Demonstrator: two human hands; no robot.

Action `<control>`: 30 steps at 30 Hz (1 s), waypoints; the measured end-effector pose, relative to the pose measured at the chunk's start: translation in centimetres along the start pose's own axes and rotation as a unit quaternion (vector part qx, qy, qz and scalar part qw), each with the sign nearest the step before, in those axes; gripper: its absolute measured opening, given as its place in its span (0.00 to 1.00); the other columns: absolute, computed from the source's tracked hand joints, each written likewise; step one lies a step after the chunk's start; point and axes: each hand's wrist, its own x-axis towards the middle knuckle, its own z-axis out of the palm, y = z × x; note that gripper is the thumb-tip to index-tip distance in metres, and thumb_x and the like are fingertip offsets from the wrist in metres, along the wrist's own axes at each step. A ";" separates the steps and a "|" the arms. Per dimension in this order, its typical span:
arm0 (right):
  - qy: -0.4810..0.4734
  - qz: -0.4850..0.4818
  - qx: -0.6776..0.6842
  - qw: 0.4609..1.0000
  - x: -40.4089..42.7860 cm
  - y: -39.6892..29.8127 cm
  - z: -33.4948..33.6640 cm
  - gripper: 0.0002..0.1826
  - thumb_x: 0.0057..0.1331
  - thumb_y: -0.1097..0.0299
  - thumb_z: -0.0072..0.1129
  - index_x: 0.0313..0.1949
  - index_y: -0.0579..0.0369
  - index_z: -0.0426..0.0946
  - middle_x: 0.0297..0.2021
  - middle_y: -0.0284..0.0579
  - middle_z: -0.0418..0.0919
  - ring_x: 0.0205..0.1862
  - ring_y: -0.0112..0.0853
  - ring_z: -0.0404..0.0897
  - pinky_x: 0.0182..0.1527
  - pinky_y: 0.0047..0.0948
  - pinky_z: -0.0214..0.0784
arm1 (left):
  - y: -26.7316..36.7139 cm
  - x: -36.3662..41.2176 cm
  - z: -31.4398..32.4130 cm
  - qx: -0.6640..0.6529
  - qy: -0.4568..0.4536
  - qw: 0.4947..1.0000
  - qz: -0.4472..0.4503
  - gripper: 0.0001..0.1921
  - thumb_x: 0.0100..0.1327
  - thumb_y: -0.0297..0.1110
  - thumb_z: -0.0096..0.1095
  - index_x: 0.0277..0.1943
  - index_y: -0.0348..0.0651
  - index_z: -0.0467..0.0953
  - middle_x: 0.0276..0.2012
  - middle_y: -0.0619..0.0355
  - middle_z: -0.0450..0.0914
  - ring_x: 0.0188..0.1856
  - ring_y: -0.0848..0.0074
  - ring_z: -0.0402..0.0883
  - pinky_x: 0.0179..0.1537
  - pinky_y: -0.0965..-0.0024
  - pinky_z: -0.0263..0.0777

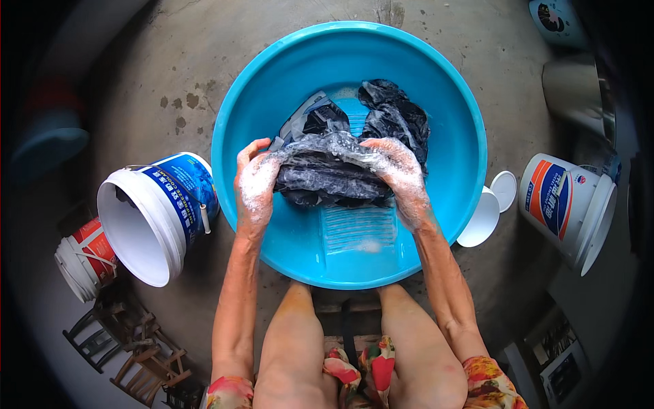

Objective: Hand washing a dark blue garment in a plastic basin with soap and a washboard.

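Note:
A wet, dark garment [332, 179] covered in soap suds stretches between my two hands over a round blue plastic basin [444, 102]. My left hand [256, 179] grips its left end, foam coating the back of the hand. At the other end my right hand [401, 168], sudsy too, has its fingers curled over the cloth. Dark fabric [396, 112] lies bunched against the basin floor beyond my hands, partly hidden by the held part. Below the cloth shows a ribbed washboard surface [359, 229] moulded into the basin, with a little foam on it.
Left of the basin stands a white and blue plastic bucket [176, 204], beside a smaller red and white bucket [87, 260]. Small wooden chairs [138, 353] are behind them. To the right are a white container [479, 220], a round lid [503, 191] and another printed bucket [554, 199].

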 end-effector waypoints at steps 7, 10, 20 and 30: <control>-0.050 -0.032 -0.090 0.994 -0.5 -0.2 1.7 0.17 0.56 0.75 0.55 0.47 0.61 0.78 0.48 0.40 0.79 0.54 0.27 0.74 0.63 0.28 0.60 | 0.2 -2.2 -1.6 -0.331 -0.137 0.881 -0.308 0.24 0.71 0.44 0.54 0.60 0.33 0.70 0.54 0.52 0.78 0.55 0.74 0.77 0.56 0.70 0.72; -0.062 -0.023 -0.128 0.990 -0.7 -0.4 2.3 0.14 0.57 0.77 0.57 0.45 0.61 0.79 0.45 0.42 0.80 0.52 0.28 0.77 0.58 0.28 0.65 | -0.3 -1.4 -0.3 -0.129 -0.214 0.938 -0.239 0.20 0.71 0.40 0.53 0.55 0.31 0.73 0.47 0.53 0.81 0.45 0.76 0.80 0.50 0.71 0.73; 0.048 -0.044 -0.205 0.976 0.0 2.9 0.9 0.08 0.61 0.73 0.63 0.35 0.58 0.72 0.32 0.34 0.71 0.36 0.21 0.69 0.41 0.23 0.63 | -0.1 1.3 -0.3 -0.248 0.075 0.964 -0.054 0.17 0.71 0.32 0.49 0.57 0.31 0.73 0.46 0.56 0.80 0.46 0.79 0.77 0.53 0.71 0.70; 0.116 0.068 0.163 0.977 1.6 2.9 4.1 0.09 0.70 0.67 0.54 0.47 0.56 0.73 0.38 0.32 0.73 0.40 0.17 0.70 0.44 0.20 0.64 | 2.4 -2.5 7.0 0.161 -0.036 0.978 0.127 0.11 0.56 0.31 0.70 0.25 0.39 0.73 0.20 0.59 0.76 0.22 0.79 0.75 0.25 0.70 0.68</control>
